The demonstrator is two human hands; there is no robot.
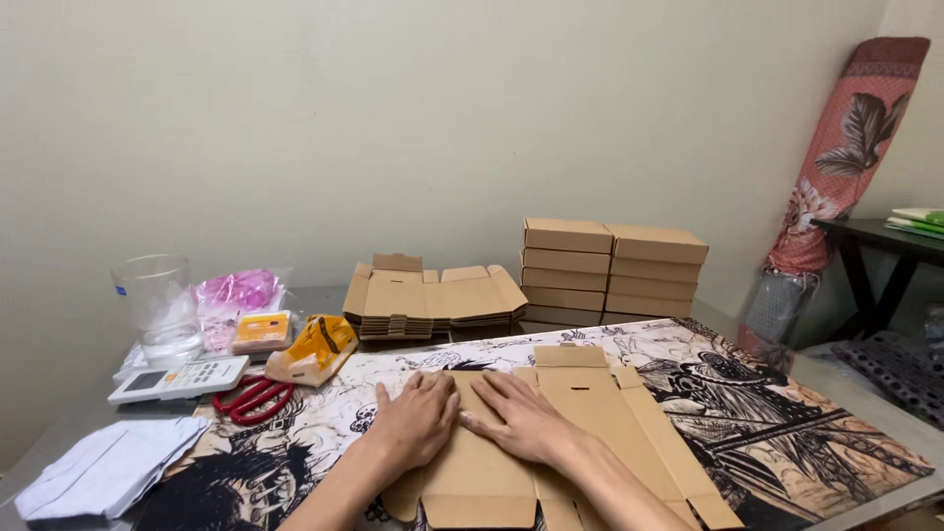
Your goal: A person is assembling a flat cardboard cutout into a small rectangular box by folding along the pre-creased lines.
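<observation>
Nearest the camera, a flat, unfolded cardboard box blank point(580, 423) lies on a black-and-white illustrated mat point(787, 433) that covers the table. The blank is plain brown, creased into panels, with tabs along its near edge and a slotted flap at its far end. Its long axis runs from near to far, leaning slightly to the left as it goes away. Both hands lie on its left part, palms down and fingers spread flat, gripping nothing: the left hand point(415, 418) presses on the left panel, the right hand point(521, 418) just beside it, thumbs almost touching.

Left of the mat lies a folded white cloth point(103, 472). Farther on are red-handled scissors point(251, 395), a white remote control point(177, 380) with a small screen, and a yellow and brown packet point(313, 349). Behind those stand a small orange-labelled pack point(262, 331), a clear bag of pink items point(236, 292) and a clear glass jar point(157, 305).

At the far middle a low pile of flat brown blanks point(433, 300) rests on the table. Right of it two stacks of folded, closed brown boxes point(610, 270) stand side by side against the pale wall. Far right, a rolled floral mattress point(846, 157) leans upright beside a dark side table point(875, 236).
</observation>
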